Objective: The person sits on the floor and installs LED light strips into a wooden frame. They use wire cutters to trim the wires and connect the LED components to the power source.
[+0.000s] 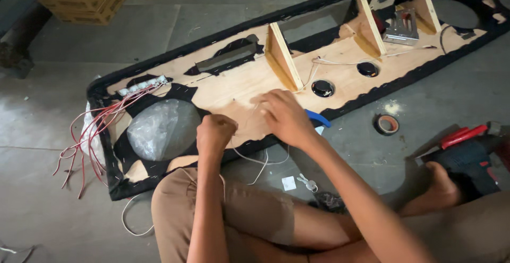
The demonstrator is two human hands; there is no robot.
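White wire (258,162) sat at the near edge of the wooden panel (239,85), looping down off it toward the person's knee. Thin, pale, limp — probably light and floppy, likely to kink or slip through the fingers, so best pinched close to the working end rather than mid-loop. Left hand (215,134) was clenched in a fist at the panel edge, seemingly gripping the wire, though the strand inside the fist was hidden. Right hand (284,115) lay just beside it, fingers curled and pinched on the board; whether it held the wire I could not tell. The panel was long, pale plywood edged in black fabric (372,96), with upright wooden dividers (283,56) and round holes (322,88). A large round cutout held crinkled clear plastic (162,129). Red wires (90,130) spilled off the left end onto the floor (48,210). A blue-handled tool (317,118) lay under the right wrist. Tape roll (386,124) and a drill (467,157) lay on the floor to the right.
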